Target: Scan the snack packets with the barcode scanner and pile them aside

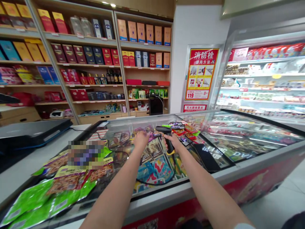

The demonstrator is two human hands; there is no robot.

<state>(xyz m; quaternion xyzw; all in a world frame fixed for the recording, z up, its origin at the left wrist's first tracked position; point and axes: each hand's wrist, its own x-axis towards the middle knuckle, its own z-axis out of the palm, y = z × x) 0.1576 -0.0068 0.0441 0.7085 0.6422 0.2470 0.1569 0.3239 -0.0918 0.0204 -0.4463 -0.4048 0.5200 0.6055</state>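
Note:
My right hand [172, 141] is wrapped around the handle of a black barcode scanner [164, 129] with yellow trim; its head points left. To its left, my left hand [141, 139] is closed at the edge of a small purple snack packet [151, 136], partly hidden by the fingers. Both hands are above the glass top of a chest freezer [152, 194]. A black cable [154, 183] loops down from the scanner. Right of the scanner lies a loose pile of red and dark snack packets [186, 130]. Frozen goods [154, 168] show through the glass below.
Large green-and-brown snack bags [59, 187] cover the freezer's left end. A dark flat device [35, 130] sits on the left counter. Shelves of boxed goods [88, 55] line the back, a red notice [202, 74] hangs on the wall, and a lit display fridge [264, 76] stands right.

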